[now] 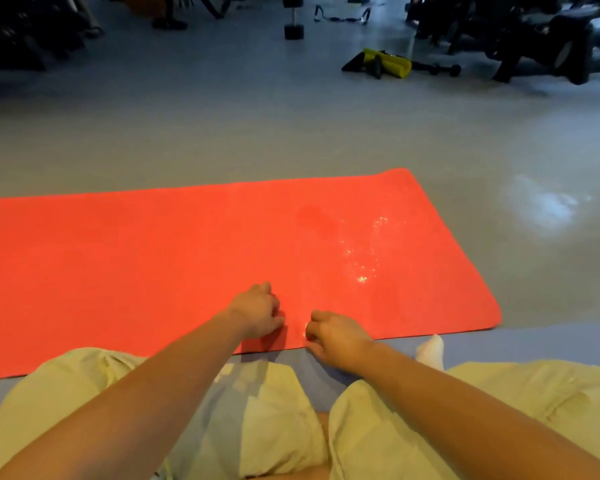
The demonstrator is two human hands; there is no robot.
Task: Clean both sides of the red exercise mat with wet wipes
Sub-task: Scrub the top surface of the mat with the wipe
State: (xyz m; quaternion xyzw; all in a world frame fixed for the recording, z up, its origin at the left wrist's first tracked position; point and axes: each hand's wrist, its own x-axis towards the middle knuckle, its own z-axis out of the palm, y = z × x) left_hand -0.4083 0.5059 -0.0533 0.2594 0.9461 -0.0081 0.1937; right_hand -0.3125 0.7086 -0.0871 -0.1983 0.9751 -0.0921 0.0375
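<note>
The red exercise mat lies flat on the grey floor and runs off the left side of the view. A wet, glistening patch shows on its right part. My left hand rests on the mat close to its near edge, fingers curled, with nothing visible in it. My right hand sits across the near edge with fingers curled under; a small pale speck shows at its fingertips, and I cannot tell whether it grips anything. A white crumpled piece, perhaps a wipe, lies on the floor next to my right wrist.
My knees in pale yellow trousers are just in front of the mat's near edge. Beyond the mat is bare grey floor. Farther back stand a dumbbell, a yellow and black item and dark gym machines.
</note>
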